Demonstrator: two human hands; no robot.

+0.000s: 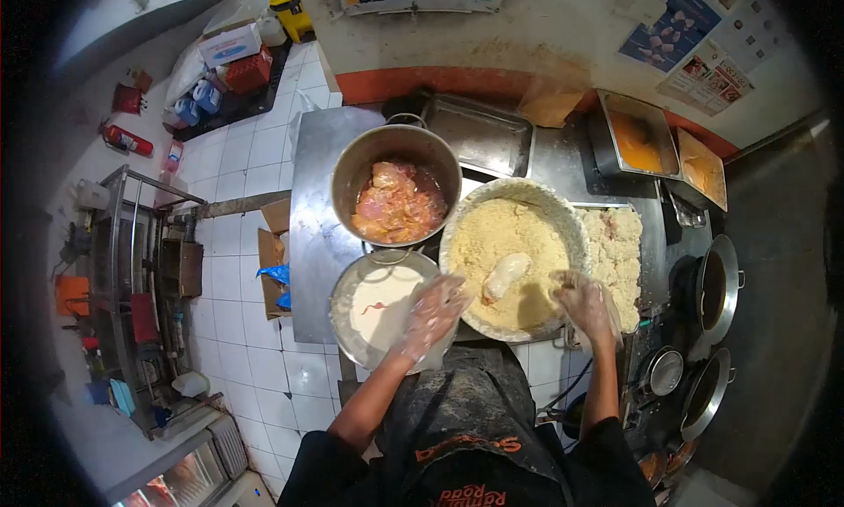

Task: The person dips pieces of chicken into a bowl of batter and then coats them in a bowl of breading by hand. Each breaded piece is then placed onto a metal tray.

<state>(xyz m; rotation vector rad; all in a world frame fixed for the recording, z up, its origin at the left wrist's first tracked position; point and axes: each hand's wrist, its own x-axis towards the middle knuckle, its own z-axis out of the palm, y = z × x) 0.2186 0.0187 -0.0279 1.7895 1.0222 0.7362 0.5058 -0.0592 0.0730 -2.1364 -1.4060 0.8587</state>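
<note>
A batter-coated piece of chicken [506, 276] lies on the yellowish breading in a large bowl [453, 235]. My left hand [435, 309], in a clear plastic glove smeared with batter, hangs over the right side of the batter bowl [338, 305], its fingers stretched towards the breading. In that bowl a reddish strip [374, 307] floats on the pale batter. My right hand [583, 303], also gloved, is at the right rim of the breading bowl, fingers loosely bent and apart. Neither hand shows anything in it. Behind the batter stands a pot [341, 177] of raw chicken [396, 199].
A tray of breaded pieces [615, 261] sits right of the breading bowl. An empty metal tray [482, 133] lies behind, with deep orange-filled pans [642, 142] at the back right. Large woks [716, 287] stand at the far right. A cardboard box [274, 270] is on the left.
</note>
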